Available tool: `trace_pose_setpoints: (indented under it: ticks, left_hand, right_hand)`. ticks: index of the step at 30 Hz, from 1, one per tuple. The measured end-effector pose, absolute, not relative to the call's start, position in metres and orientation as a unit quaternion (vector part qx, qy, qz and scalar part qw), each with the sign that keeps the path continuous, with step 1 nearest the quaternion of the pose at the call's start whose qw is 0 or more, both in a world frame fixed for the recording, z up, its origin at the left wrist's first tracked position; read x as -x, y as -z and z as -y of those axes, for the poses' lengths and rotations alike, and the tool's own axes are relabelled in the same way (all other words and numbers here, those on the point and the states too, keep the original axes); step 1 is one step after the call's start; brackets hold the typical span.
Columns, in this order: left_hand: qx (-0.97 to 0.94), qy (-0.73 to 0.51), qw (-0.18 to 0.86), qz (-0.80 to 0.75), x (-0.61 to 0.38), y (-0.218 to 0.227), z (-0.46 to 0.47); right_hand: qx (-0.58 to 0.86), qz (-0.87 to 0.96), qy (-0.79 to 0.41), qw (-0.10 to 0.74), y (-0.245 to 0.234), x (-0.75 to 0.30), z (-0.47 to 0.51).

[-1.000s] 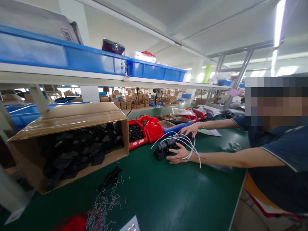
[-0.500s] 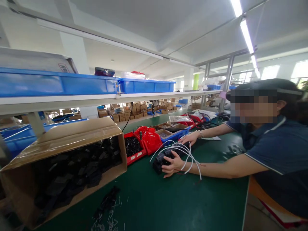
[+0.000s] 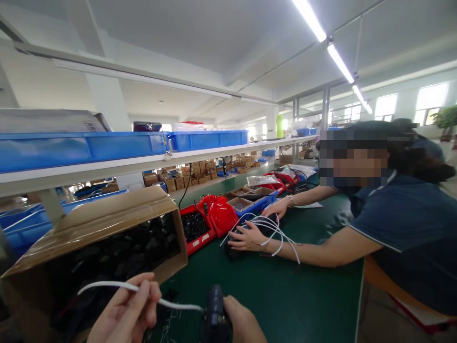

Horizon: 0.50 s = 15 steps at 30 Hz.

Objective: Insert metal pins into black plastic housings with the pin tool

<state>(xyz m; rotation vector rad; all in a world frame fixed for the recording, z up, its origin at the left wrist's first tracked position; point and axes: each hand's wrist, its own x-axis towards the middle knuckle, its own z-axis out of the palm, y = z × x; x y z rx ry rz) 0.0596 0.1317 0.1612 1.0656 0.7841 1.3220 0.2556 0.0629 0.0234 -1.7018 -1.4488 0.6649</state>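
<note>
At the bottom edge my left hand [image 3: 124,312] pinches a white cable [image 3: 107,286] that runs right into a black round part [image 3: 214,317]. My right hand [image 3: 244,324] grips that black part from the right. Both hands hover over the green table [image 3: 278,295], just in front of an open cardboard box [image 3: 107,219] full of black parts.
A co-worker in a dark blue shirt [image 3: 407,228] leans in from the right, with a hand [image 3: 246,238] on black parts with white cables [image 3: 274,226]. Red bins [image 3: 200,228] and a red bag [image 3: 221,214] stand behind them. Blue trays [image 3: 207,139] line the shelf above.
My two hands have come into view at the bottom, holding the cable and black part. The view has tilted up and right. The co-worker's hand has slid over the pile of cabled parts.
</note>
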Motion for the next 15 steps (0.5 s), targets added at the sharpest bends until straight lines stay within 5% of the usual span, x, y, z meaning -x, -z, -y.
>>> trace_pose_setpoints:
  ticks: [15]
  left_hand:
    - [-0.248, -0.626, 0.631, -0.385, -0.044, -0.195, -0.163]
  right_hand:
    - [0.741, 0.590, -0.174, 0.268, -0.004, -0.269, -0.065]
